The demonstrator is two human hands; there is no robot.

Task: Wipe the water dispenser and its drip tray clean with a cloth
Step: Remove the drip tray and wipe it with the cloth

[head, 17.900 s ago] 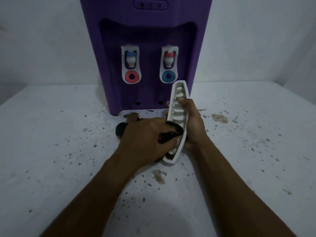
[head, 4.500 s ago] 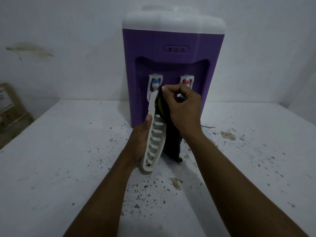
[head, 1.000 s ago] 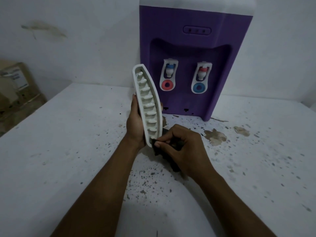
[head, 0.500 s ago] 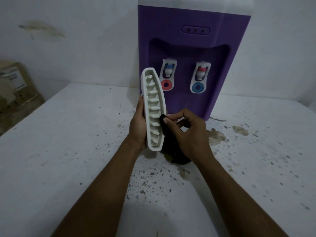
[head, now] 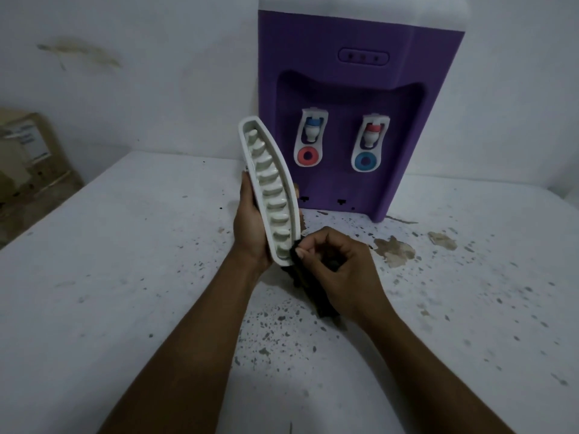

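Drip tray stood nearly on end in the left grip. Its long axis ran from a low near end up to a far end that leaned slightly leftward, with the ribbed face turned toward the right. That grip was clenched round the tray's back, thumb along one long edge and fingertips showing past the other. The right grip was grasping a dark cloth, pinching it against the tray's lower end while the rest hung below the palm toward the tabletop. From that pinch the rest of the tray lay up and away, so the next stroke, as I judged it, had to run upward along the ribs rather than across them. The purple water dispenser stood on the tabletop behind the tray, its two taps facing the person. The tray's upper end appeared close in front of it and might knock it if swung. A brown stain and dark flecks marked the tabletop to the right, and a cardboard box sat far left.
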